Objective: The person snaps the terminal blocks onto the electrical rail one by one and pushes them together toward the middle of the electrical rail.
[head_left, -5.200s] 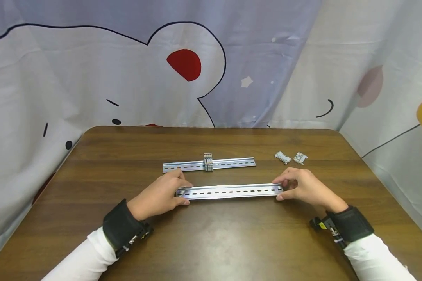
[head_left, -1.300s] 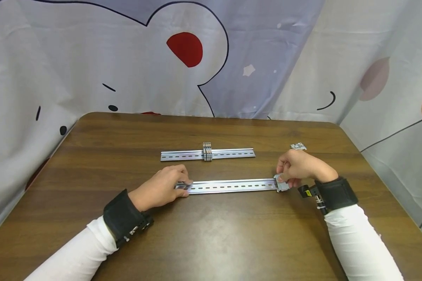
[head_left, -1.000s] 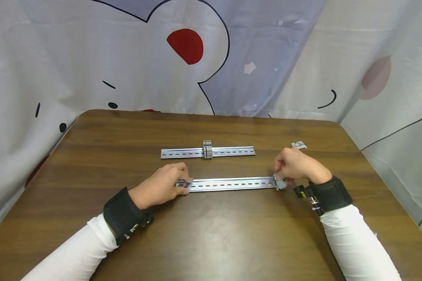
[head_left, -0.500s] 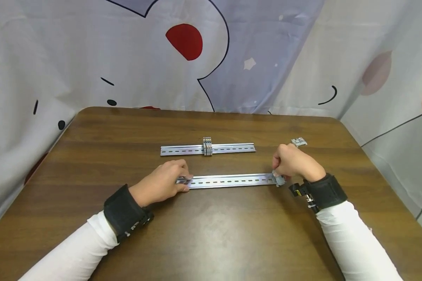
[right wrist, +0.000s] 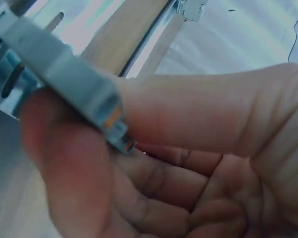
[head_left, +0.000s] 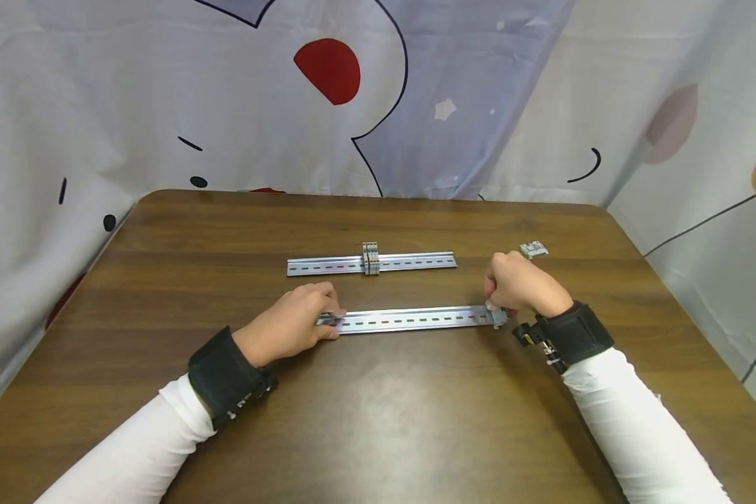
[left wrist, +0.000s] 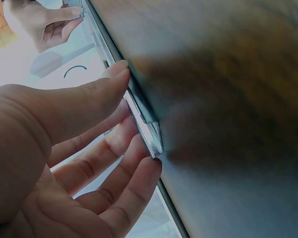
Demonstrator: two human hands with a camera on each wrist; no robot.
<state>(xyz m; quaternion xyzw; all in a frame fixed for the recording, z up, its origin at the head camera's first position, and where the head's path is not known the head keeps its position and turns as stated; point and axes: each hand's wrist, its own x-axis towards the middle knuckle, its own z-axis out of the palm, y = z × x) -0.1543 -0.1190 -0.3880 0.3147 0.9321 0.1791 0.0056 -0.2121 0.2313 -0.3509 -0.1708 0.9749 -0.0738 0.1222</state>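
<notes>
A slotted metal DIN rail point(head_left: 416, 320) lies across the table in front of me. My left hand point(head_left: 292, 320) grips its left end, thumb on the near edge and fingers on the far one; the left wrist view shows that rail end point(left wrist: 151, 136) between them. At the other end, my right hand point(head_left: 526, 283) pinches a grey terminal block point(head_left: 496, 316) against the rail. Close up in the right wrist view, the terminal block point(right wrist: 64, 74) has orange spots and stands over the slotted rail. Whether it is clipped on cannot be seen.
Behind lies a second DIN rail point(head_left: 416, 262) with several terminal blocks point(head_left: 370, 258) mounted side by side near its middle. One loose terminal block point(head_left: 533, 249) lies beyond my right hand. A printed curtain point(head_left: 227, 105) hangs behind the wooden table point(head_left: 378, 420).
My right hand has let go of the rail's right end and picked up one of two loose terminal blocks. It has brought this onto that end, edging left lately. My left hand keeps its grip.
</notes>
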